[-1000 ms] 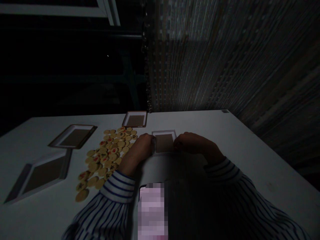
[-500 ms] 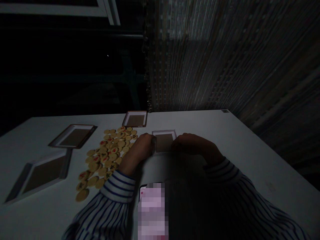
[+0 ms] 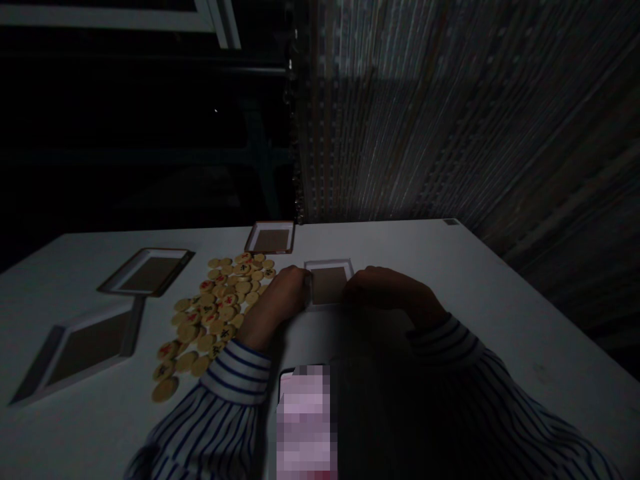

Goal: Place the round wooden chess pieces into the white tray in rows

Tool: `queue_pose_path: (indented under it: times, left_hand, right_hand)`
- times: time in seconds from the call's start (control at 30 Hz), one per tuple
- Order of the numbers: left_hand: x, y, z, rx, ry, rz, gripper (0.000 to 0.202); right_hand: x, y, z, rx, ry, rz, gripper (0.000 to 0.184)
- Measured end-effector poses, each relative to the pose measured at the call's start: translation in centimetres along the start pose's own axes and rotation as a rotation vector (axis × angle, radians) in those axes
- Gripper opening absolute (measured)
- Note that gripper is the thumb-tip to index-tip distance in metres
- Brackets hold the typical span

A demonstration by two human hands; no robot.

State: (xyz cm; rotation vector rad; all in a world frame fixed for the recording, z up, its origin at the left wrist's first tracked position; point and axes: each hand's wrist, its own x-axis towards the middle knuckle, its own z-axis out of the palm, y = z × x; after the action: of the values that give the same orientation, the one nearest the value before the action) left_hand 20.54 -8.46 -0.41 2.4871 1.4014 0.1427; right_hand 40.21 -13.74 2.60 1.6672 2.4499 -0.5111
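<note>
A small shallow box (image 3: pixel 327 308) with pale sides and a brown bottom lies on the white table in front of me. My left hand (image 3: pixel 289 290) closes on its left side, fingers curled over the edge. On the opposite side, my right hand (image 3: pixel 387 288) has its curled fingers at the box's right edge; shadow hides the fingertips. Round wooden xiangqi pieces (image 3: pixel 227 313), several marked in red or black, are spread in a loose pile left of my left hand. Nothing lies inside the box that I can see.
Three more shallow boxes sit around the pile: one at the back (image 3: pixel 291 240), one at left (image 3: pixel 165 288), one at front left (image 3: pixel 90 381). A lit phone (image 3: pixel 306 427) lies near me on the white table (image 3: pixel 500 320). A bead-like curtain (image 3: pixel 400 133) hangs behind.
</note>
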Motion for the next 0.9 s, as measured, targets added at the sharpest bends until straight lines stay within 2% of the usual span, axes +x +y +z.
queue_pose_path:
  times: [0.27, 0.37, 0.73, 0.9]
  left_hand:
    - [-0.12, 0.01, -0.07, 0.007, 0.011, 0.055, 0.029]
    - [-0.11, -0.02, -0.03, -0.004, 0.010, 0.026, 0.028]
    - [-0.02, -0.29, 0.15, -0.002, 0.010, 0.036, 0.030]
    - [0.10, -0.37, 0.28, -0.014, 0.013, 0.032, 0.031]
  right_hand:
    - [0.14, 0.53, 0.25, 0.021, 0.003, -0.041, 0.028]
    - [0.20, 0.68, 0.30, 0.005, 0.019, -0.042, 0.027]
    - [-0.22, 0.36, -0.14, -0.072, 0.036, 0.050, 0.030]
    - [-0.06, 0.41, 0.05, -0.069, 0.027, 0.038, 0.026]
